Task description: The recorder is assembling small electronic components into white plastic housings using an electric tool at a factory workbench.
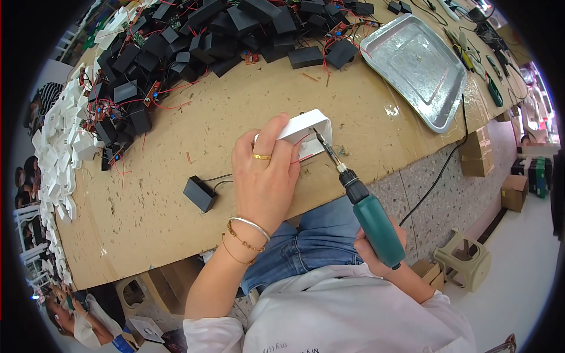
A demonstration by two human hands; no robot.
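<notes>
My left hand [265, 167] is closed around a white plastic housing [303, 125], steadying it on the cardboard-covered table. A green electric screwdriver [378, 228] is gripped in my right hand [376, 253], which is partly hidden behind its body. The tool's thin bit reaches into the open side of the housing, where a red wire shows. Whether the tip touches a screw is too small to tell. To the left of my left hand lies a small black box [200, 193], with black wires running from it under that hand.
Black boxes [220, 44] with red wires and small circuit boards are heaped at the back left. White plastic parts [65, 135] pile along the left edge. A metal tray [416, 70] sits at the right, with pliers [465, 50] beyond it. The screwdriver's black cord [438, 176] trails over the table edge.
</notes>
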